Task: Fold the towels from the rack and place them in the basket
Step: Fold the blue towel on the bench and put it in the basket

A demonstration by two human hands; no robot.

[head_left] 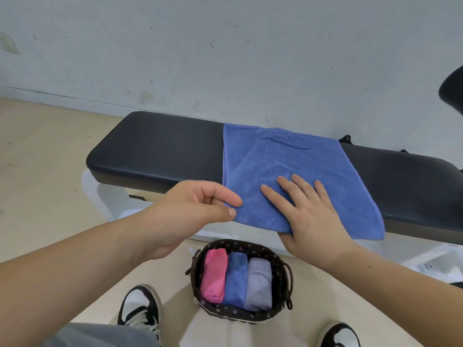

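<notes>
A blue towel (280,159) lies spread across the black padded bench (155,151), its near edge hanging over the front. My left hand (195,209) pinches the towel's near left corner between thumb and forefinger. Flat on the towel's near part rests my right hand (308,211), fingers straight and spread, the thumb tucked under the hanging edge. Below, on the floor, a dark woven basket (283,291) holds three folded towels side by side: a pink one (214,276), a blue one (235,279) and a lilac one (259,284).
The bench runs along a pale wall on a white frame (105,196). My two black-and-white shoes (140,309) stand on the beige floor on either side of the basket. A dark chair part (453,88) juts in at the right edge.
</notes>
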